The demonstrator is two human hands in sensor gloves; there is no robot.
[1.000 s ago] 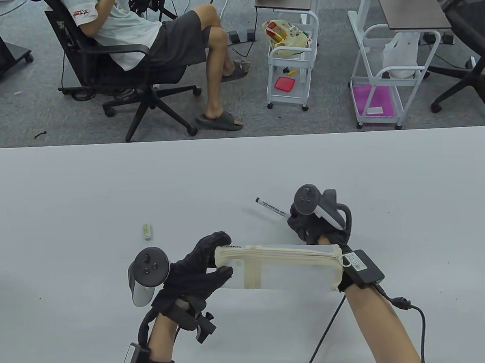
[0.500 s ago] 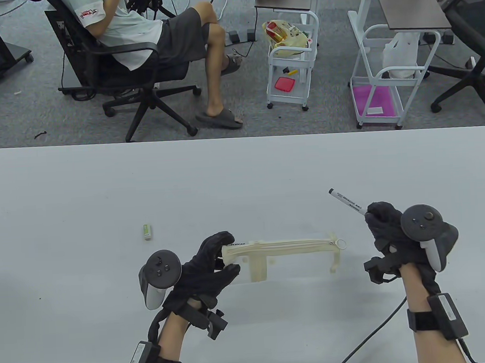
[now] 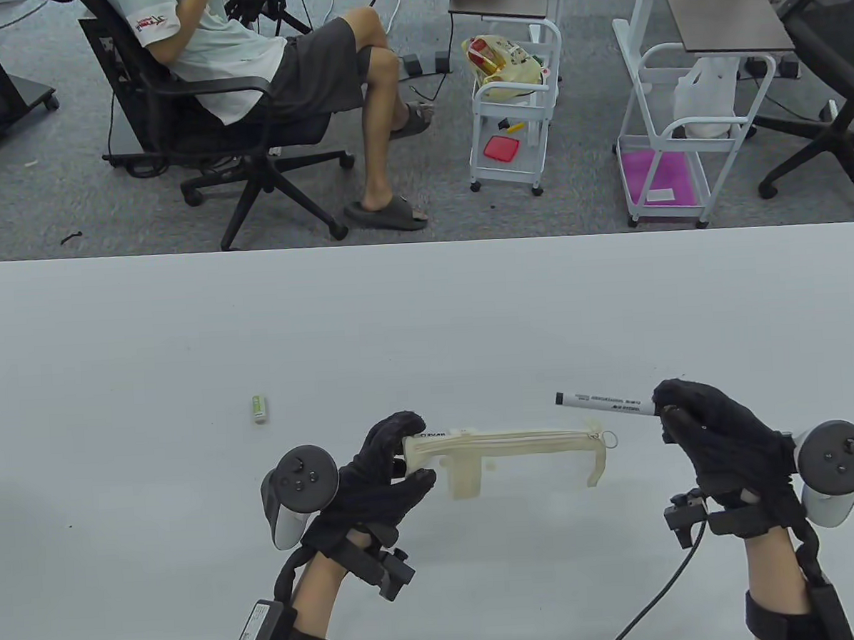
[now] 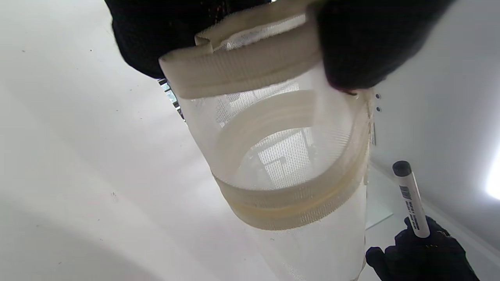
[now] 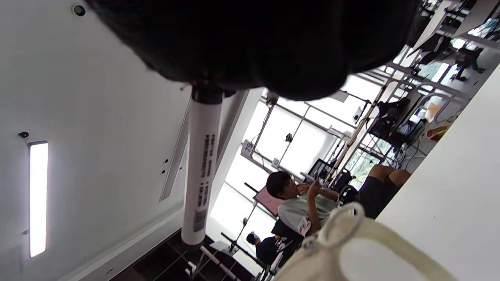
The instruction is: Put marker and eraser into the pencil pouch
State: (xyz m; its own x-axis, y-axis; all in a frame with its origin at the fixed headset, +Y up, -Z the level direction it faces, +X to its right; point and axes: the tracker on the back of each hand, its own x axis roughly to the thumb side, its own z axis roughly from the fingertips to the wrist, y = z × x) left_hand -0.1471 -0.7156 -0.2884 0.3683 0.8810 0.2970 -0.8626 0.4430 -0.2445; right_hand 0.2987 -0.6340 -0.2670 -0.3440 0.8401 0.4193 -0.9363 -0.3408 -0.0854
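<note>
My left grip (image 3: 378, 473) holds the pouch (image 3: 505, 455) up by its left end; my right grip (image 3: 719, 440) pinches the marker (image 3: 603, 402), aimed leftward for insertion.

Marker (image 3: 603, 403) now level, nearer pouch (image 3: 520, 452)

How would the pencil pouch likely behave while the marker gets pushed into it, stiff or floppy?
Probably floppy: the pencil pouch is thin see-through mesh, and held at one end by the left hand its far end droops. It looks light. Its walls may give when the marker in the right hand presses in, though the stitched bands likely add some stiffness.
</note>
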